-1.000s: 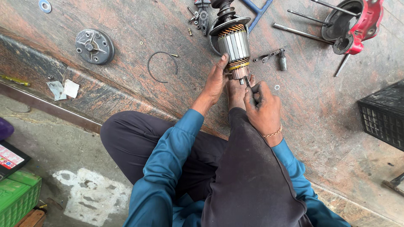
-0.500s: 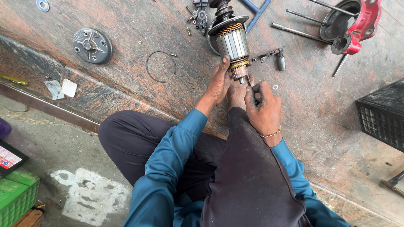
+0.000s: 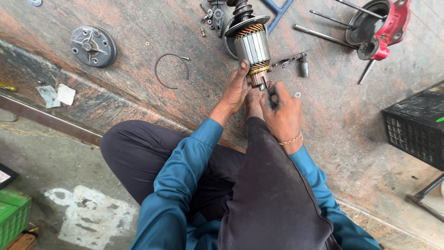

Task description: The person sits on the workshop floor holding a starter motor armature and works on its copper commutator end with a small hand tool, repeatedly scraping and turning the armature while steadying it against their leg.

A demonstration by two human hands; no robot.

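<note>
Stone floor bears motor armature; left fingers clamp its lower end, right fingers grip tool.

A reddish stone floor carries a round metal cover, wire ring, motor armature, red housing and black crate.

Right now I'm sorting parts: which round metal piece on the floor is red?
The housing at top right; the round cover plate at top left is plain grey.
</note>
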